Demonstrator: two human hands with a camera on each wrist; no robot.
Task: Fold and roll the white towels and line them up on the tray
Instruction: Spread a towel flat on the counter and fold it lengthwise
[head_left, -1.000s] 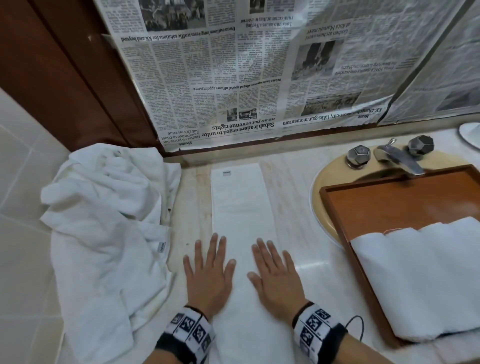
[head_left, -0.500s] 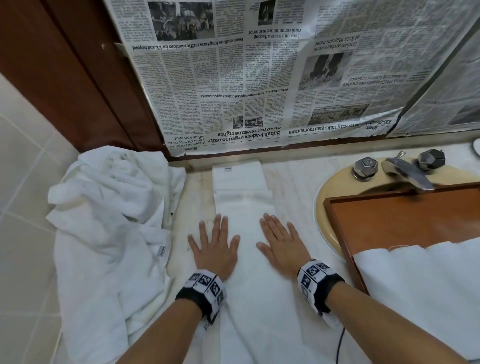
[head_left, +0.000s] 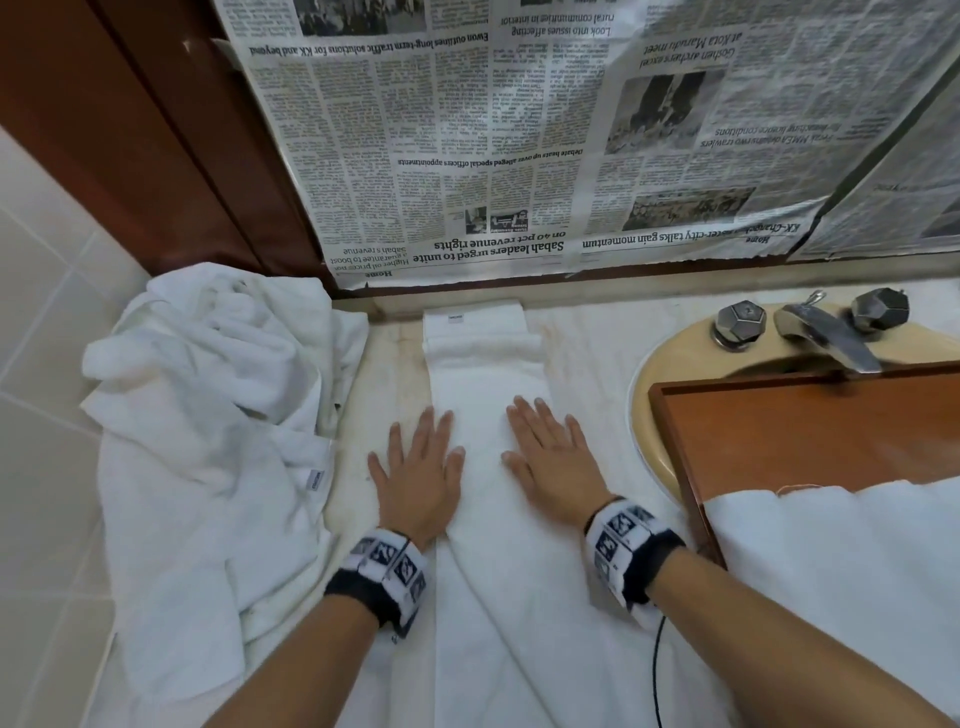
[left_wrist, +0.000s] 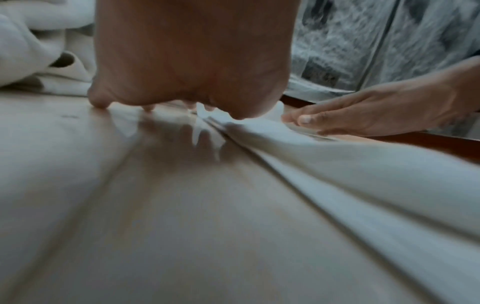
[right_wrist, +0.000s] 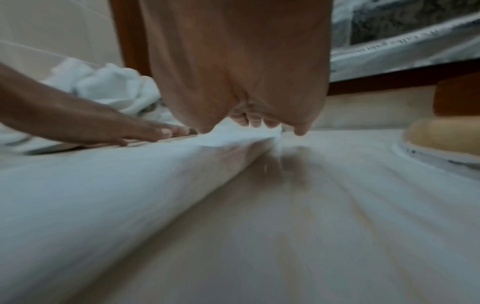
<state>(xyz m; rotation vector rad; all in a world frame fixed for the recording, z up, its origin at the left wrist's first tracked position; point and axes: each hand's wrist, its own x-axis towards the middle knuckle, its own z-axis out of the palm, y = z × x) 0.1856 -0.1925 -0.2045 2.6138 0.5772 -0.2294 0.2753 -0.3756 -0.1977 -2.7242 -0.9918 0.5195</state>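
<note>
Both hands lay flat on a folded towel strip at centre frame.

Nearest the lower edge, we found the left hand (head_left: 421, 475) and right hand (head_left: 553, 460) side by side, palms down, fingers straight and spread, gripping nothing, only pressing the long folded towel (head_left: 488, 374) on the counter (head_left: 587, 353). At lower right, white towels (head_left: 841, 566) lay on the wooden tray (head_left: 810, 421), which sat over the sink (head_left: 675, 343). At left lay a crumpled pile of towels (head_left: 208, 415). Farther up, the strip's far end bunched near the wall. Newspaper (head_left: 519, 145) covered the upper frame, with the faucet (head_left: 826, 332) at upper right.
</note>
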